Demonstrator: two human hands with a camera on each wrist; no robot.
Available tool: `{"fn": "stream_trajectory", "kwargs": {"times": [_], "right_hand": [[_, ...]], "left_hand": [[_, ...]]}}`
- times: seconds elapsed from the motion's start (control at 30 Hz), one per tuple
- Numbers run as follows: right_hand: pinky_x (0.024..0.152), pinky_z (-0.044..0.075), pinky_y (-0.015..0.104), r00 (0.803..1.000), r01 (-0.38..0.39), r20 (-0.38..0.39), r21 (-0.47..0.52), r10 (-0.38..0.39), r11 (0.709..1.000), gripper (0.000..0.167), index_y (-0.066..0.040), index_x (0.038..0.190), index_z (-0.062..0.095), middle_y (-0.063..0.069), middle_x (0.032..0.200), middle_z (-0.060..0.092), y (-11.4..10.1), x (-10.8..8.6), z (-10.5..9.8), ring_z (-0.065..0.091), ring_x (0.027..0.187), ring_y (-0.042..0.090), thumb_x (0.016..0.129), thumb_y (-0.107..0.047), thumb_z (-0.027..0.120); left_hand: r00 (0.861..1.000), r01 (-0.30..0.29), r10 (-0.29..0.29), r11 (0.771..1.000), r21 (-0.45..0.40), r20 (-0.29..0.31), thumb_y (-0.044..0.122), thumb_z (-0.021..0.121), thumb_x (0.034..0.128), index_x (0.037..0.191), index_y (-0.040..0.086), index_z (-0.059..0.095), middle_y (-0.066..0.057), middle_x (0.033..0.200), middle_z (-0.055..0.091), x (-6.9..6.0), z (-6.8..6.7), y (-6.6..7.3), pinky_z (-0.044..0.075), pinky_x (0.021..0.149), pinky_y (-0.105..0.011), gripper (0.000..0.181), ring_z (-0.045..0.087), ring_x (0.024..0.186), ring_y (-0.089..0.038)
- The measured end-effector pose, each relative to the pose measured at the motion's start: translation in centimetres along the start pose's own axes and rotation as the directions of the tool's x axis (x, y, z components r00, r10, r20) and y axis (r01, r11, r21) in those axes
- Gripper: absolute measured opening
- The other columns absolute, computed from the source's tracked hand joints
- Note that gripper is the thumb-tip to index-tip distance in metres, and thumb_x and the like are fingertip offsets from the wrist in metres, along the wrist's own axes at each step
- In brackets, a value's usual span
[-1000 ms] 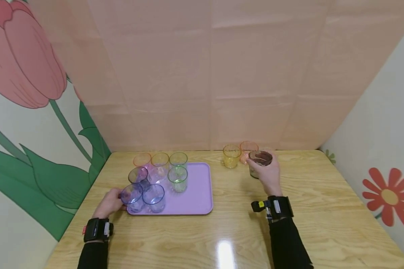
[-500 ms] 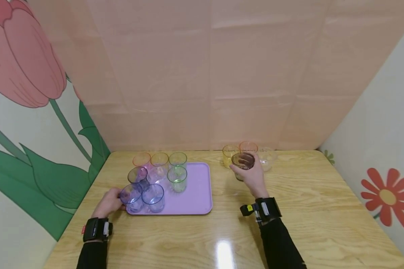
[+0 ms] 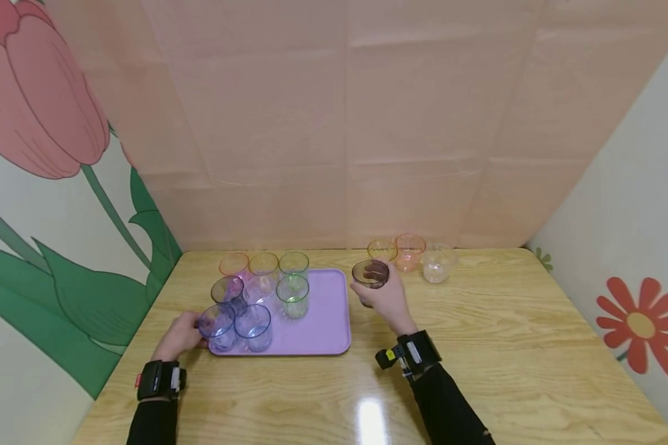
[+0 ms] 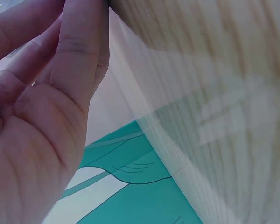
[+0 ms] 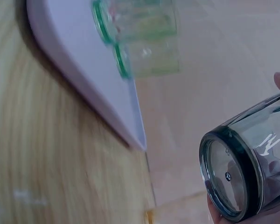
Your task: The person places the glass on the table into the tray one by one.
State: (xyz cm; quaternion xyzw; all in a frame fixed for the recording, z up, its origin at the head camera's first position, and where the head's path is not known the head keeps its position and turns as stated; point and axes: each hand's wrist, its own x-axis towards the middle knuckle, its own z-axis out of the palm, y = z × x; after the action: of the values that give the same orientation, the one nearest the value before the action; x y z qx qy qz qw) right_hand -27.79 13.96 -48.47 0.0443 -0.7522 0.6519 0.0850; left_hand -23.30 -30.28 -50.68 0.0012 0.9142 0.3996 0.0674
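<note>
Black sleeves (image 3: 153, 423) come in nearest on my head feed, one to the left and one to the right of the lilac tray (image 3: 325, 327), each with a wrist strap (image 3: 417, 353) above it. Two blue glasses (image 3: 254, 330) stand upright side by side at the tray's near left corner. At that corner I also see the left hand (image 3: 179, 335), fingertips at the tray's edge; whether they pinch it or merely touch it, I cannot tell (the left wrist view cuts the tips off). Farther in, a grey glass (image 3: 231, 292) stands on the tray's left and a green glass (image 3: 293, 298) near its middle. Just off the tray's right side, my right hand (image 3: 386, 300) grasps a smoky brown glass (image 3: 370, 274), lifted, its base exposed in the right wrist view. Along the tray's far edge are orange-pink, yellow and green glasses (image 3: 294, 262). Well to the tray's right, at the back, stand a yellow glass (image 3: 382, 249), an orange glass (image 3: 409, 253) and a clear glass (image 3: 436, 267). Behind the tray rises a peach backdrop (image 3: 334, 123).
</note>
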Motion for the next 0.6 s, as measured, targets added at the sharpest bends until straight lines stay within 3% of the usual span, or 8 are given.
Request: {"fn": "stream_trajectory", "kwargs": {"times": [0.27, 0.5, 0.6], "right_hand": [[0.093, 0.051, 0.037, 0.995, 0.073, 0.064, 0.027, -0.075, 0.997, 0.072, -0.010, 0.132, 0.046, 0.018, 0.125, 0.059, -0.5, -0.8, 2.2, 0.057, 0.117, 0.033, 0.073, -0.020, 0.086], [0.088, 0.055, 0.034, 0.988, 0.035, 0.152, 0.018, -0.038, 0.999, 0.078, -0.012, 0.137, 0.044, 0.014, 0.125, 0.059, -0.9, -1.5, 3.5, 0.059, 0.117, 0.030, 0.072, -0.018, 0.087], [0.092, 0.053, 0.036, 0.982, 0.029, 0.186, 0.014, -0.031, 0.999, 0.079, -0.011, 0.138, 0.042, 0.014, 0.127, 0.059, -1.0, -1.7, 3.8, 0.058, 0.118, 0.031, 0.073, -0.017, 0.087]], "left_hand": [[1.000, 0.029, -0.029, 0.999, -0.013, 0.010, -0.011, 0.058, 0.0820, 0.096, -0.009, 0.066, -0.012, 0.086, 0.067, 0.0, 0.0, 0.1, 0.054, 0.062, -0.030, 0.016, 0.060, 0.074, -0.019], [1.000, 0.028, -0.028, 1.000, 0.004, 0.013, -0.008, 0.059, 0.0839, 0.096, -0.010, 0.066, -0.012, 0.086, 0.066, 0.2, 0.0, 0.0, 0.054, 0.062, -0.029, 0.014, 0.060, 0.074, -0.019], [0.999, 0.035, -0.035, 0.999, 0.012, 0.009, -0.008, 0.060, 0.0849, 0.095, -0.009, 0.066, -0.011, 0.084, 0.066, 0.2, 0.0, 0.0, 0.053, 0.062, -0.029, 0.012, 0.060, 0.073, -0.019]]}}
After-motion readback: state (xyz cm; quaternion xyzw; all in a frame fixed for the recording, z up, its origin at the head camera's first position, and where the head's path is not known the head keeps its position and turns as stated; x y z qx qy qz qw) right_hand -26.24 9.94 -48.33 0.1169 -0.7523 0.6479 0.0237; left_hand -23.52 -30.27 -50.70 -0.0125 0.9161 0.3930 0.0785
